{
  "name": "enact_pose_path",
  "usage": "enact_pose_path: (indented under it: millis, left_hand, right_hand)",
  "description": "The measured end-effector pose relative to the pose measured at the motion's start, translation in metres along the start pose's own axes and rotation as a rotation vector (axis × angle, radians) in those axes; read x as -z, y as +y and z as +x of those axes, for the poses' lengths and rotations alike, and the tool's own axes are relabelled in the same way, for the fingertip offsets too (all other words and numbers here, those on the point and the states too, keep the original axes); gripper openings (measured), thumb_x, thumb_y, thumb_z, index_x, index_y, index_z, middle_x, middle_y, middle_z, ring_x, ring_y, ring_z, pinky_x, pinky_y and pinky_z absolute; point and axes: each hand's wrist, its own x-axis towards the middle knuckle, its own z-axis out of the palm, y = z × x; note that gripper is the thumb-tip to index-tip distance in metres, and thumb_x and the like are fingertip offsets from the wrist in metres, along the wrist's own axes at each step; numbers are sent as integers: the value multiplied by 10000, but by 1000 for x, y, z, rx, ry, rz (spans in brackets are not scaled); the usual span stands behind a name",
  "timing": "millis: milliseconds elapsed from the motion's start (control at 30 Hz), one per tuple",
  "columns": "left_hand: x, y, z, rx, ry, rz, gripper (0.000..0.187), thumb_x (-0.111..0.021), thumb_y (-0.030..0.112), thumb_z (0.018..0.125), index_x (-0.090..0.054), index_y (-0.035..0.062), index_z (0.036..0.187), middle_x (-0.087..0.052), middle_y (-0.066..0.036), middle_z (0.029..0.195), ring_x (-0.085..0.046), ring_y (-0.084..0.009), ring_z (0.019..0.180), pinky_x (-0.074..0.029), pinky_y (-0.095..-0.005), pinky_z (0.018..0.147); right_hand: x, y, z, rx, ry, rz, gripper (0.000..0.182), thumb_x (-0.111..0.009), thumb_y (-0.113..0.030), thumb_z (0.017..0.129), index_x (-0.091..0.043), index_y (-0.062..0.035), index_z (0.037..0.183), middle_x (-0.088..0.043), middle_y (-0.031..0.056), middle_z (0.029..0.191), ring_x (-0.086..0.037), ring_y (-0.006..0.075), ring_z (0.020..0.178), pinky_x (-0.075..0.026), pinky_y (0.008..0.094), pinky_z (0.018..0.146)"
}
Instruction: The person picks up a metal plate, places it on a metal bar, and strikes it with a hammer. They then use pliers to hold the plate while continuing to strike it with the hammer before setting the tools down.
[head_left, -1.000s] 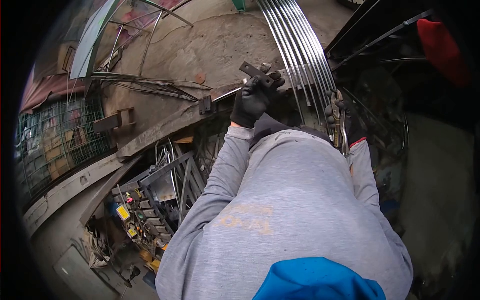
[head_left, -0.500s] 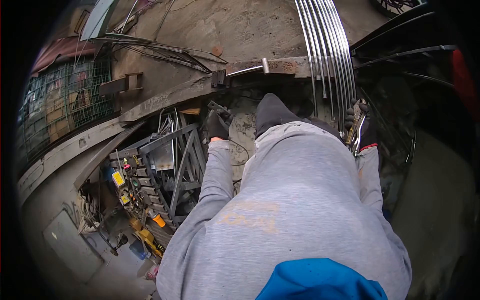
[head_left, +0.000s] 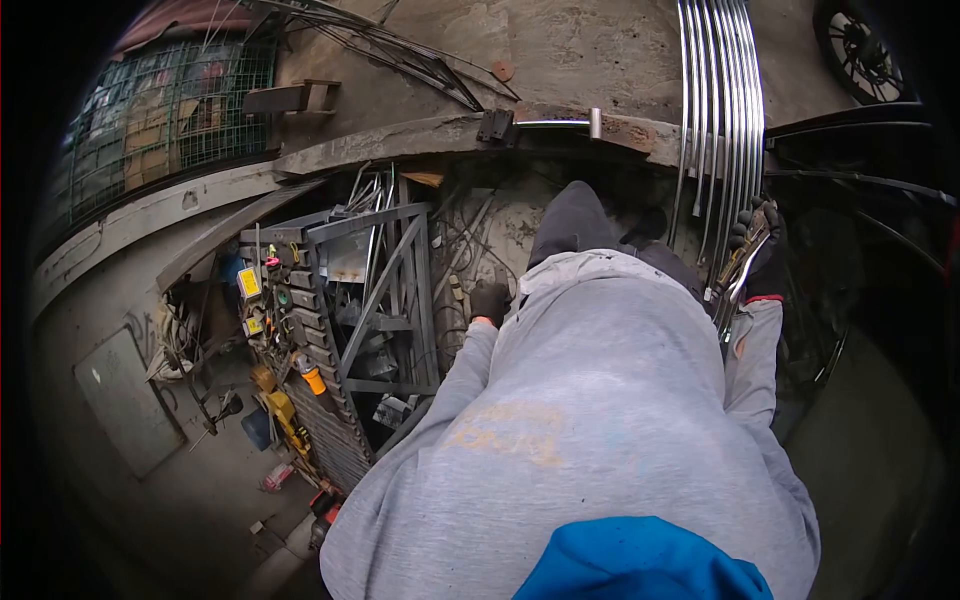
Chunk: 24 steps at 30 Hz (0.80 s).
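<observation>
My right hand (head_left: 762,255), in a dark glove with a red cuff, is closed around what look like silver pliers (head_left: 738,272). It is beside the lower ends of several shiny metal tubes (head_left: 722,110) that lie side by side. My left hand (head_left: 490,300), in a black glove, is low by the hem of my grey sweatshirt (head_left: 600,370). Its fingers look curled, and anything inside them is hidden. Behind it, cables lie on the dirty floor. A hammer (head_left: 596,124) with a silver head rests on the concrete ledge beyond my knee.
To my left stands a grey metal frame bench (head_left: 335,230) with a slatted top bearing a yellow box (head_left: 248,282) and an orange-capped item (head_left: 310,375). Green wire mesh (head_left: 140,120) is at the far left. Thin rods (head_left: 400,60) and a wheel (head_left: 865,50) are beyond the ledge.
My left hand has drawn back from near the ledge toward my body; the dark metal piece it held up is now out of sight. My right hand keeps its grip. The view has shifted left.
</observation>
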Motion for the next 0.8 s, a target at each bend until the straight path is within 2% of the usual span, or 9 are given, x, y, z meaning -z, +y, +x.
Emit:
enact_pose_path:
  millis: [67, 100, 133, 200, 233, 300, 400, 533, 800]
  left_hand:
    - [14, -18, 25, -402, 144, 423, 89, -713, 146, 855, -735, 88, 919, -718, -196, 800, -723, -372, 802, -537, -508, 695]
    - [31, 47, -6, -476, 228, 860, 72, -688, 125, 874, -727, 76, 910, -730, -220, 864, -725, -363, 822, -537, -478, 706]
    - [26, 0, 50, -243, 293, 83, 91, -665, 120, 881, -704, 38, 886, -711, -184, 814, -699, -325, 760, -509, -455, 670]
    - [39, 56, 64, -345, 370, -15, 235, -657, 201, 873, -655, -32, 847, -661, -114, 753, -581, -247, 661, -428, -449, 620]
    - [51, 146, 36, -132, 395, 39, 279, -652, 219, 872, -683, -58, 862, -711, -182, 782, -635, -299, 684, -456, -463, 645]
    - [51, 144, 97, -104, 488, 93, 323, -631, 275, 863, -748, -9, 964, -750, -272, 965, -710, -448, 875, -522, -499, 751]
    - [44, 172, 171, -153, 513, 213, 341, -621, 263, 888, -765, -23, 1007, -759, -291, 1010, -729, -456, 950, -543, -507, 802]
    - [21, 196, 269, -186, 491, 150, 395, -631, 305, 915, -771, 10, 1137, -763, -273, 1116, -729, -460, 1051, -564, -503, 905]
    - [-18, 215, 408, -218, 397, 322, 430, -620, 350, 932, -766, 25, 1172, -753, -292, 1138, -704, -499, 1093, -551, -545, 965]
  right_hand:
    - [-25, 7, -2, 18, 84, -63, 327, -660, -325, 1057, -617, -117, 1306, -586, 6, 840, -558, 128, 671, -500, 283, 585]
    - [-32, 9, -2, 17, 168, -167, 324, -653, -324, 1062, -618, -128, 1318, -593, -3, 836, -566, 123, 667, -500, 284, 583]
    - [-40, 13, -4, 17, 252, -275, 322, -646, -324, 1068, -618, -139, 1330, -601, -12, 832, -575, 117, 664, -501, 285, 582]
    - [-48, 26, -9, 1, 308, -331, 323, -634, -326, 1075, -608, -163, 1353, -601, -28, 826, -580, 107, 650, -500, 282, 578]
    - [-42, 37, -10, 13, 321, -401, 332, -632, -325, 1071, -600, -164, 1360, -605, -28, 832, -582, 104, 650, -500, 279, 579]
    - [-52, 47, -19, 21, 343, -486, 341, -630, -323, 1067, -591, -164, 1367, -608, -27, 838, -584, 102, 649, -500, 275, 581]
    - [-72, 69, -40, -19, 410, -670, 203, -654, -244, 1006, -653, -130, 1173, -631, -10, 844, -617, 114, 683, -506, 292, 596]
    - [-20, 117, -45, 31, 485, -1112, 428, -652, -261, 995, -566, -126, 1392, -589, -33, 862, -564, 74, 683, -480, 266, 615]
    - [-72, 181, 4, -287, 593, -1107, 599, -662, -147, 993, -483, -24, 1551, -602, -14, 896, -558, 73, 701, -480, 249, 614]
